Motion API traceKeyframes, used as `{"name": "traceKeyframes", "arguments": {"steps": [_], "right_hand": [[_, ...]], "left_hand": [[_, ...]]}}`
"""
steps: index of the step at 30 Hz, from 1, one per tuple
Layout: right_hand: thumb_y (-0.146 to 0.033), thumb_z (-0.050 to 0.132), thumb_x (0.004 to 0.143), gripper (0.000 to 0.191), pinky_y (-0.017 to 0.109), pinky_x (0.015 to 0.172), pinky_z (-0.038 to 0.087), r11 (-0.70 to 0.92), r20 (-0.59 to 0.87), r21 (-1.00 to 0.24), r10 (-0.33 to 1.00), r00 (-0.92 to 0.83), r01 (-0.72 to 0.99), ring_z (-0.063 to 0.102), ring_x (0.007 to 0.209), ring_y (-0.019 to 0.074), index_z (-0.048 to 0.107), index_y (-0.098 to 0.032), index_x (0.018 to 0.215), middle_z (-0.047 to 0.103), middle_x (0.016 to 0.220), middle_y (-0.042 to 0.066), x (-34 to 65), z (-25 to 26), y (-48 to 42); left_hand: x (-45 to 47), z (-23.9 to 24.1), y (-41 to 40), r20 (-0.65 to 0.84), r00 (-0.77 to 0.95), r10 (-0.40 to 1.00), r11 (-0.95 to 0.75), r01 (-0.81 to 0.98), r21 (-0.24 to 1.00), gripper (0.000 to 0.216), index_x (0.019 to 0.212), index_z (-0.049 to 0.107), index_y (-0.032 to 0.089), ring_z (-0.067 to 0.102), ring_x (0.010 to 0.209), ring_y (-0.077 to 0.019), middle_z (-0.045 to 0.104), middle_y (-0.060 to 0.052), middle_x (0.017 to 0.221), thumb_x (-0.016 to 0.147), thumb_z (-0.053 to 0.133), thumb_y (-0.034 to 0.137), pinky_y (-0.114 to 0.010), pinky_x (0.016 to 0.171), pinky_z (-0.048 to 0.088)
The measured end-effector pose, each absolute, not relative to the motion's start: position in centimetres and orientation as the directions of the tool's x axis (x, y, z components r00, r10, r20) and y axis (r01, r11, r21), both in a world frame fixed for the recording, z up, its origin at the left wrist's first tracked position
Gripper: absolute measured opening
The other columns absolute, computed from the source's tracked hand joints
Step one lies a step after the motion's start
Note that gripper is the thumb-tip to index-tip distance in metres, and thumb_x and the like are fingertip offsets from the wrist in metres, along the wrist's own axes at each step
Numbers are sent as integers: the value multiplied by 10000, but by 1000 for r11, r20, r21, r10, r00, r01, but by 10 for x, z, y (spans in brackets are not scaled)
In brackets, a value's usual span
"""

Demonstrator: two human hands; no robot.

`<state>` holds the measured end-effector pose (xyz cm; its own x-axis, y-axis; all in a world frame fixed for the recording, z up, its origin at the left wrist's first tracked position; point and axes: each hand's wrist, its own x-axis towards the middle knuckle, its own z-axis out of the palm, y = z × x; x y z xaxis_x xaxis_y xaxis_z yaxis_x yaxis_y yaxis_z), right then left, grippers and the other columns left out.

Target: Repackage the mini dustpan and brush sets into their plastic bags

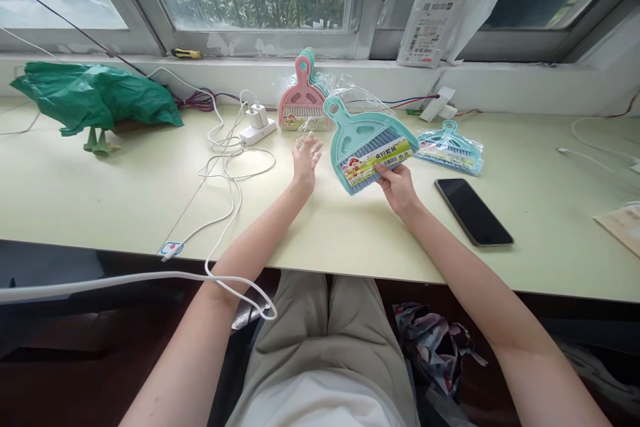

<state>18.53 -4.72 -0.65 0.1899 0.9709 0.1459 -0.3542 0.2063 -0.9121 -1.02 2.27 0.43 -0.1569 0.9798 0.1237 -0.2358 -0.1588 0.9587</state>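
My right hand (397, 185) grips the lower edge of a teal mini dustpan-and-brush set (364, 141) with a green and yellow label, held tilted above the desk, clear wrapping trailing behind it. My left hand (306, 159) hovers just left of it, fingers spread and empty. Behind them a pink dustpan set (301, 99) in clear wrapping stands against the wall, with more sets stacked behind it. Another wrapped teal set (450, 147) lies flat to the right.
A black phone (473, 211) lies face up right of my right hand. White charger cables (227, 167) and a plug (257, 123) trail left. A green plastic bag (95, 97) sits far left. A white parcel (440, 13) leans on the window sill.
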Motion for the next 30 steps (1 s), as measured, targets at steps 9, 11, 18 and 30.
{"name": "traceKeyframes", "arguments": {"steps": [9,11,18,30], "right_hand": [[-375,902,555,398,459,957,574,158,121,-921,985,124,-357,686,1063,281,718,-203,862,759,1013,52,187,-8,-46],[-370,913,536,405,464,947,579,135,103,-926,989,107,-353,694,1040,282,724,-204,854,763,995,47,186,-9,-46],[-346,910,542,400,414,974,570,118,79,-911,990,114,-396,679,1089,274,720,-205,864,763,1018,43,185,-9,-46],[-255,853,635,301,383,1001,563,175,98,-862,978,182,-475,651,1158,240,678,-210,875,750,1069,31,183,-4,-49]], "left_hand": [[-2,23,6,65,46,997,-39,-436,899,426,1346,492,230,686,1017,-168,696,-66,1148,958,478,404,-309,876,534],[-4,23,7,34,59,998,-2,-469,883,422,1354,497,225,698,975,-167,717,-55,1100,960,461,374,-301,852,539],[0,16,2,-5,294,956,163,-517,840,332,1123,653,176,696,1015,-210,751,-35,1006,893,558,395,-315,905,528],[8,0,-4,24,550,835,201,-345,917,477,1117,648,174,635,1167,-274,707,-97,1189,774,682,503,-399,993,490]]}}
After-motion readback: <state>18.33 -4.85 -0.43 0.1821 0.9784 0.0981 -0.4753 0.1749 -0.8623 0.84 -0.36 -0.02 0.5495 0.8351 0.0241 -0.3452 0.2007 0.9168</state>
